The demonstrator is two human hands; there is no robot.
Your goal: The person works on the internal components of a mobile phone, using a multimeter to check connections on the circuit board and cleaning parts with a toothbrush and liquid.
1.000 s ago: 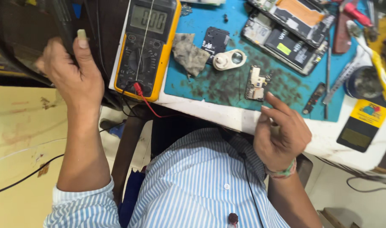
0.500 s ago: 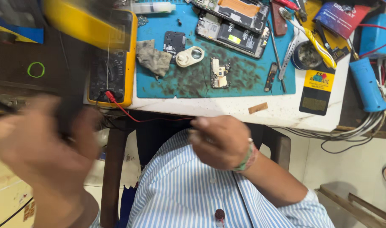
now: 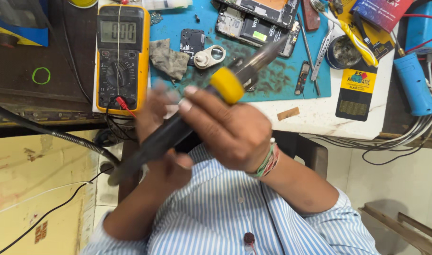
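A long tool with a black handle, a yellow collar [image 3: 227,85] and a metal barrel lies slanted in front of my chest, its barrel pointing up right over the blue mat [image 3: 282,85]. My right hand [image 3: 230,132] grips the handle just below the yellow collar. My left hand [image 3: 168,171], blurred, holds the lower part of the handle from underneath. A dark flexible hose [image 3: 60,138] runs from the handle's low end off to the left.
A yellow multimeter [image 3: 121,56] stands left of the mat. On the mat lie an opened phone [image 3: 258,21], a grey cloth [image 3: 168,59], a white loupe [image 3: 211,55] and tweezers [image 3: 324,47]. A blue tool [image 3: 414,82] and tangled cables sit at the right.
My left hand came down from the upper left with the tool. My right hand, empty before, has closed on its handle. The view has shifted so the bench sits higher.
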